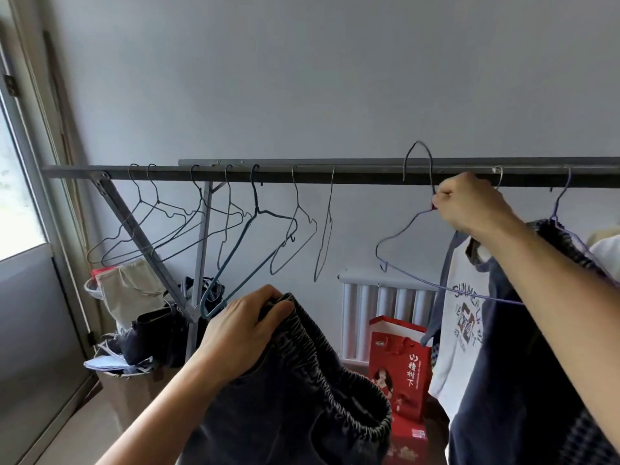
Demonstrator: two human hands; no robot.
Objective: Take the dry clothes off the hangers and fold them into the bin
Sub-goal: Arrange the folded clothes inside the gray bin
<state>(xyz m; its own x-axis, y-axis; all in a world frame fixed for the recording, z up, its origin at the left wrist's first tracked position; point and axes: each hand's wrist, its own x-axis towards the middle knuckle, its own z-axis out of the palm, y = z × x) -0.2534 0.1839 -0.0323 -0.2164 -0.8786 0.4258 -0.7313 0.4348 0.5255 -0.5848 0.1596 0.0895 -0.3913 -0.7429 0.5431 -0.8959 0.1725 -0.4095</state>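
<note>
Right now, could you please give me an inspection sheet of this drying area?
Surface: grey metal drying rail spans the view; brown floor below.
Job's things: dark denim elastic-waist garment held below the rail; bluish wire hanger held, hook raised above the rail; white-and-navy printed T-shirt hangs at right; empty wire hangers hang at left.
Clutter: red paper gift bag, beige cloth tote, heap of dark items.
Hands: left hand grips the garment's waistband; right hand pinches the hanger's neck.
Cables: nothing seen.
Surroundings: grey wall, white radiator, window at left.
</note>
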